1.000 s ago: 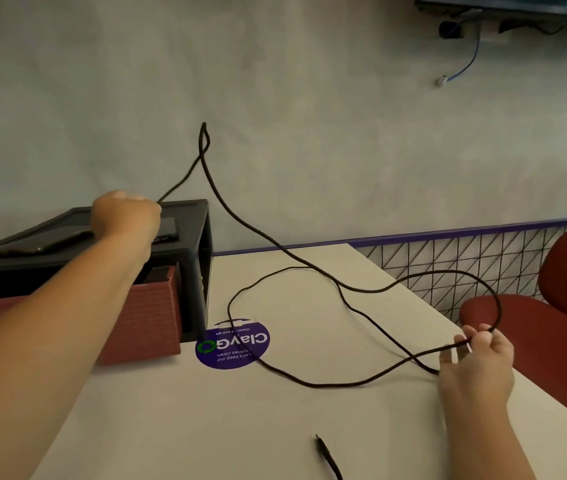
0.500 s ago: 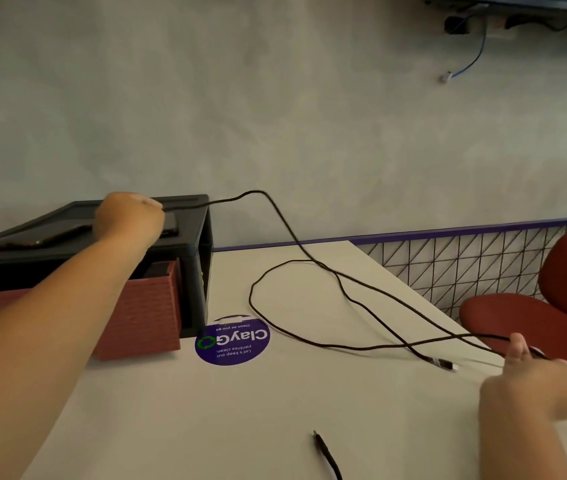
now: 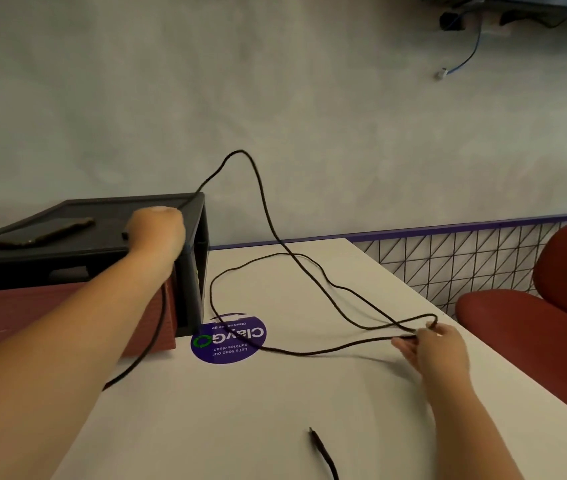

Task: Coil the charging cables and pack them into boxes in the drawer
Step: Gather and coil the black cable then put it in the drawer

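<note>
A long black charging cable [image 3: 268, 220] arcs up from my left hand [image 3: 157, 230], then drops in loose loops across the white table [image 3: 226, 410]. My left hand is a fist gripping the cable over the black drawer unit [image 3: 78, 237]. A strand hangs down under my left forearm. My right hand [image 3: 434, 348] pinches the cable's other part near the table's right edge, where two strands cross. A second black cable end [image 3: 323, 452] lies on the table near the front. The red-brown drawer [image 3: 150, 327] stands pulled out below the black unit.
A dark phone [image 3: 40, 233] lies on top of the drawer unit. A round purple sticker [image 3: 228, 339] is on the table beside the drawer. Red chairs [image 3: 534, 306] stand to the right, past the table edge. A grey wall is behind.
My right hand has come back left from the table's edge and now pinches the cable on the table. The cable's arc by my left hand has risen higher.
</note>
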`<action>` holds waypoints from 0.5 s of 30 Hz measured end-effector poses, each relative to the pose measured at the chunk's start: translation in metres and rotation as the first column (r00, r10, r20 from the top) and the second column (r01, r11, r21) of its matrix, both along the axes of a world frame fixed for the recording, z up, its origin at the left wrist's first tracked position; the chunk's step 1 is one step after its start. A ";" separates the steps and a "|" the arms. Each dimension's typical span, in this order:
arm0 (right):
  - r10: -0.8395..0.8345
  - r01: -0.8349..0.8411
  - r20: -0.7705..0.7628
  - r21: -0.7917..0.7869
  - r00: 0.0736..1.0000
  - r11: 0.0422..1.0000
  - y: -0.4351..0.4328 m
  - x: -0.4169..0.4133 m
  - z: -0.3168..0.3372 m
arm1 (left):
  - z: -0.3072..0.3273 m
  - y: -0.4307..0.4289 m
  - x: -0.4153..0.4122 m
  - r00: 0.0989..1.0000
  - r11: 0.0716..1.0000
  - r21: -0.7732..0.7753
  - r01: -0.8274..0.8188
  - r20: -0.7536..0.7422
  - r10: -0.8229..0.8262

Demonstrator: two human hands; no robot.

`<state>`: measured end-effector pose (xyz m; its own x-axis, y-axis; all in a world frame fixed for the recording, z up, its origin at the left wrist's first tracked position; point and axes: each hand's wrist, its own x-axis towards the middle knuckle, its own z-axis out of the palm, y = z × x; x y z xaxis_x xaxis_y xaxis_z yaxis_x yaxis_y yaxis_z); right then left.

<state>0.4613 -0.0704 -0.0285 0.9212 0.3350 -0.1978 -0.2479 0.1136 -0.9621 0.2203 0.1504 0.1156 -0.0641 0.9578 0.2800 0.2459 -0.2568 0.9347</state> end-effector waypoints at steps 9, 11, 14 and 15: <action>0.289 0.073 0.480 -0.603 0.828 0.795 -0.003 -0.012 0.004 | -0.018 -0.019 0.020 0.986 0.984 0.077 0.160 -0.064 -0.155; 0.349 0.003 0.567 -0.527 0.746 0.850 0.001 -0.020 0.009 | -0.021 -0.021 0.020 0.982 0.980 0.107 0.169 -0.103 -0.158; 0.480 -0.232 0.613 -0.441 0.628 0.867 0.017 -0.038 0.011 | -0.023 -0.028 0.022 0.972 0.969 0.149 0.199 -0.156 -0.176; 0.533 -0.307 0.608 -0.441 0.588 0.843 0.023 -0.044 0.009 | -0.024 -0.029 0.025 0.967 0.963 0.158 0.218 -0.165 -0.192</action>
<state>0.4171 -0.0470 -0.0198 0.5871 0.7588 0.2822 0.5389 -0.1062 -0.8357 0.2449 0.1212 0.0916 0.1828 0.8818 0.4349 0.3023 -0.4713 0.8285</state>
